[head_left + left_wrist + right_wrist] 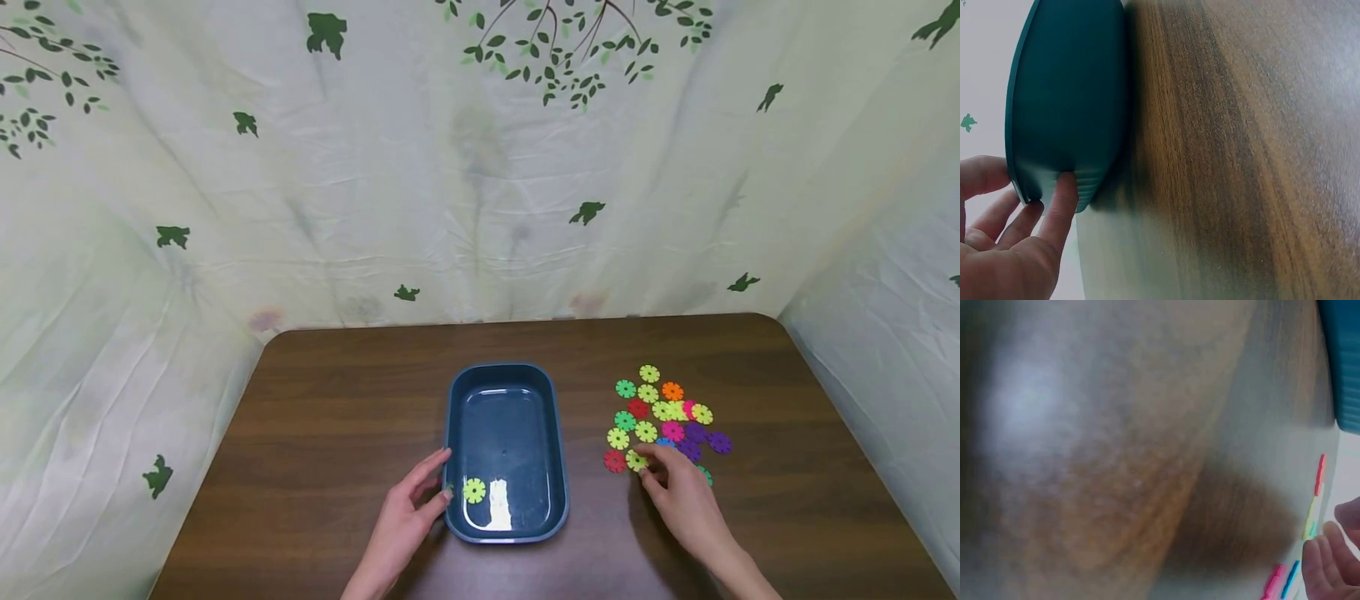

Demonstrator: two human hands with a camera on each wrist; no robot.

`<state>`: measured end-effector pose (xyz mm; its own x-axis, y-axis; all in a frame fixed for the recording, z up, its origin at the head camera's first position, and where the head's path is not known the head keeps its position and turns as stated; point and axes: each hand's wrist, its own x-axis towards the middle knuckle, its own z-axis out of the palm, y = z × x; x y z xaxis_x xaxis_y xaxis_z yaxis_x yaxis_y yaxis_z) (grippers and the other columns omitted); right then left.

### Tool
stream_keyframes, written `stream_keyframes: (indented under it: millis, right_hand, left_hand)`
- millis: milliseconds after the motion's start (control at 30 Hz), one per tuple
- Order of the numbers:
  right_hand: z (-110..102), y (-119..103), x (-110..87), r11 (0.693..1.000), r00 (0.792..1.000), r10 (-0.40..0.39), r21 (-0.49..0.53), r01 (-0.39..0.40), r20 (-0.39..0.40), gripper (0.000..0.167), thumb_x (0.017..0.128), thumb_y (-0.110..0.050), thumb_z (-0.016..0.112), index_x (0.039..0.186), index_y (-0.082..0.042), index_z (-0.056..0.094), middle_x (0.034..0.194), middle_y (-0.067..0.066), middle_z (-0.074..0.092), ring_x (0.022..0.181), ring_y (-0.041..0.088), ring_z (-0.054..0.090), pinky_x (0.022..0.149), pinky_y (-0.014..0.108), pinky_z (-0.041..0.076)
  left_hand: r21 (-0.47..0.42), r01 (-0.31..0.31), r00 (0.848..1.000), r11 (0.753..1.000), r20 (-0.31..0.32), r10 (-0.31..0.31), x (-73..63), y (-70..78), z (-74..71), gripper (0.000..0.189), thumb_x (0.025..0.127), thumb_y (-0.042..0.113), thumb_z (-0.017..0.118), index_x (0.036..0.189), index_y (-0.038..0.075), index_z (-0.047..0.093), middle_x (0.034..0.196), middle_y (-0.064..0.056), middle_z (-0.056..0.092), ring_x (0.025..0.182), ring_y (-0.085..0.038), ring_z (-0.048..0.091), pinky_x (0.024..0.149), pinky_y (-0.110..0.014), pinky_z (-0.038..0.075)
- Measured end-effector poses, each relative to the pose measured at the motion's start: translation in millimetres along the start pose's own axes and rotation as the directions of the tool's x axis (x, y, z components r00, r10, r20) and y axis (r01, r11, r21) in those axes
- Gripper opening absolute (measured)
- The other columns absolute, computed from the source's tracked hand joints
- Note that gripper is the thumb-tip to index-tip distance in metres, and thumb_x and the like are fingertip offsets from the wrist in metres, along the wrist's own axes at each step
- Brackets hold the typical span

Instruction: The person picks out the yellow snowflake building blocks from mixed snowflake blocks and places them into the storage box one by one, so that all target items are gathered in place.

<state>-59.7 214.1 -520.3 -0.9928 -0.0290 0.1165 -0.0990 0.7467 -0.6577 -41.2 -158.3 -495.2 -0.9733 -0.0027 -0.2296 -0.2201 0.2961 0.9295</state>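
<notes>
A deep blue plastic tray [505, 433] sits near the middle of the table, with one yellow-green flower-shaped disc [474, 491] inside, by its left wall. My left hand [405, 508] grips the tray's left rim; in the left wrist view, fingers [1060, 209] press the outer wall while another digit reaches the rim. Over the near side of a loose group of discs, my right hand [686, 500] has its index finger and thumb at the edge of a yellow-green disc [635, 461]. That disc lies beside a red disc [614, 462]. The right wrist view shows no disc between finger and thumb.
Right of the tray, several flower-shaped discs in yellow, green, red, pink, orange, blue and purple [719, 442] lie spread, some overlapping. The brown wooden table [337, 400] has rounded far corners. Pale cloth [480, 208] with green leaf prints hangs behind and on both sides.
</notes>
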Motion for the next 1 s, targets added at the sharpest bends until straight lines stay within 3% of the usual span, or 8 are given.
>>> stream_keyframes:
  millis: [167,400,1000]
  right_hand:
    - [1,2,2.9,1.000,1.000,-0.010,-0.007,0.010,0.027,0.038,0.083,0.004,0.072,0.119,-0.006,0.066,0.113,0.008,0.066,0.093,0.023,0.063,0.075,0.039,0.054]
    - [1,2,7.4,1.000,0.998,0.025,-0.002,-0.025,0.053,0.037,0.083,0.003,0.073,0.118,-0.006,0.067,0.110,0.008,0.066,0.096,0.024,0.063,0.077,0.042,0.054]
    - [-5,8,18.4,1.000,0.994,-0.011,-0.003,0.011,0.107,0.034,0.078,0.003,0.079,0.110,-0.005,0.070,0.097,0.003,0.066,0.085,0.016,0.061,0.067,0.029,0.053]
  left_hand:
    - [-0.007,0.013,1.000,1.000,0.018,-0.013,2.1,-0.5,-0.1,0.049,0.092,0.005,0.063,0.139,0.021,0.058,0.149,-0.008,0.045,0.121,-0.035,0.053,0.091,-0.043,0.051]
    - [-0.029,0.013,1.000,1.000,0.025,-0.012,1.1,-1.5,-1.6,0.049,0.092,0.005,0.063,0.139,0.020,0.058,0.148,-0.010,0.046,0.119,-0.034,0.054,0.091,-0.042,0.052]
    - [-0.047,0.024,1.000,0.999,0.019,-0.023,0.5,-1.1,-1.3,0.049,0.092,0.005,0.063,0.138,0.021,0.058,0.148,-0.008,0.046,0.123,-0.036,0.052,0.093,-0.044,0.050]
